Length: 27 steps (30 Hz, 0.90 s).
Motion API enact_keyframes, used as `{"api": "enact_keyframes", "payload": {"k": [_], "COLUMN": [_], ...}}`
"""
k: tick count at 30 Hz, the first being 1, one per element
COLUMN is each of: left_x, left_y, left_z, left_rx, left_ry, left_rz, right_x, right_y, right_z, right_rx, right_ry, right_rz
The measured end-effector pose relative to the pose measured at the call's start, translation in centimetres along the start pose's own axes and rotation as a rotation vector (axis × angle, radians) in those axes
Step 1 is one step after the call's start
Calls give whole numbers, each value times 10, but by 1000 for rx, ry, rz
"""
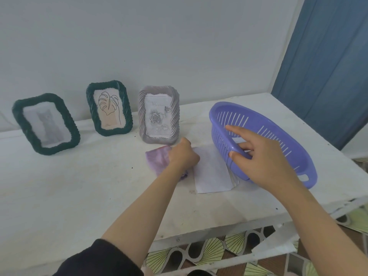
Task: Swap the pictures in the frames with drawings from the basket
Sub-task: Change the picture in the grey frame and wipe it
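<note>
Table (79, 186) — right hand (264, 164) round basket (268, 124) rim

At the back of the table (79, 186), against the wall (179, 46), 3 in a row: left frame (47, 96), middle frame (107, 84), right frame (175, 116). Before the right frame, a cloth (157, 158); just right of it, papers (211, 172); over their right edge, the basket (258, 118), tilted.

Left forearm (143, 206) is bare and reaches forward from lower centre, with a dark sleeve (99, 257) pushed up near the elbow. Left hand (183, 154) is knuckles up, fingers curled under into a loose fist on a purple cloth (157, 159); actual grip is hidden. Right forearm (318, 216) is bare and comes in from lower right. Right hand (264, 156) grips the near rim of the purple basket (264, 126): thumb (237, 154) outside the rim, index finger (233, 129) stretched straight, other fingers inside.
</note>
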State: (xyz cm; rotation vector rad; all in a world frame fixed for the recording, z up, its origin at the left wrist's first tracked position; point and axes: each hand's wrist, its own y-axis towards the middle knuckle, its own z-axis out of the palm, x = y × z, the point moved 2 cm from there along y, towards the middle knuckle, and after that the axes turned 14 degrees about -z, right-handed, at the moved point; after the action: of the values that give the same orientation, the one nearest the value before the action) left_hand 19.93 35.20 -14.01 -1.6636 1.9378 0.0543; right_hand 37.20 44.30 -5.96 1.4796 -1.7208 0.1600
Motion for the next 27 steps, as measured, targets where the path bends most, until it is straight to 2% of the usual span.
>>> {"api": "enact_keyframes", "payload": {"k": [8, 15, 27], "left_x": [-4, -11, -9], "left_y": [-3, -4, -11], "left_z": [1, -2, 2], "left_rx": [-14, 53, 60], "left_ry": [-6, -9, -176], "left_rz": [37, -3, 48], "right_x": [-3, -4, -5], "right_y": [-1, -2, -4], "right_z": [-1, -5, -7], "right_rx": [-7, -53, -89], "right_ry": [4, 2, 11], "right_rz": [1, -13, -25]}}
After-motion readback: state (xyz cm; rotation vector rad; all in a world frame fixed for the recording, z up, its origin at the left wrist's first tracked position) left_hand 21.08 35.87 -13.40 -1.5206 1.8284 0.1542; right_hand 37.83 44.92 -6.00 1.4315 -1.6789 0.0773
